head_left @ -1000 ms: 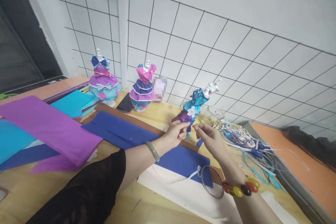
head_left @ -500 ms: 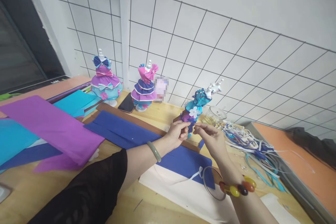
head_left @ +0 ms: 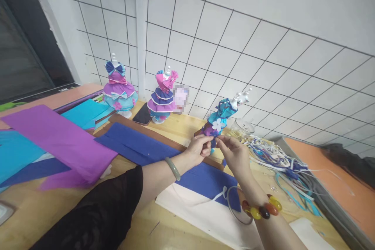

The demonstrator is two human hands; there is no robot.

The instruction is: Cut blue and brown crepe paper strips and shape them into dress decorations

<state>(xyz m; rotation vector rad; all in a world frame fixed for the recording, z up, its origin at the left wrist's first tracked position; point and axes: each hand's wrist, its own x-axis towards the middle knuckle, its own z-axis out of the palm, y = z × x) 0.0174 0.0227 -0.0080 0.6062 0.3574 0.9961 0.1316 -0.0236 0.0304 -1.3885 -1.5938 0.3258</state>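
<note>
A small white dress form (head_left: 234,103) stands tilted in the view, wearing a teal and purple paper dress (head_left: 220,115) with a white flower (head_left: 218,125) on it. At the skirt's lower part, my left hand (head_left: 202,146) pinches a dark blue paper flower (head_left: 215,136). The thumb and forefinger of my right hand (head_left: 233,150) close on the flower's right side, so both hands meet there. Their fingers partly hide the flower and the hem behind it. Beneath my arms lies a strip of dark blue paper (head_left: 137,144).
Two other dressed forms, one at far left (head_left: 120,86) and one in the middle (head_left: 164,95), stand near a phone (head_left: 142,114). A glass jar (head_left: 244,126) and tangled paper strips (head_left: 272,154) lie right. Purple paper (head_left: 58,136) covers the left side.
My right hand has moved slightly left and its fingertips now touch the dark blue flower, where they were a little apart from it. My left hand keeps its place.
</note>
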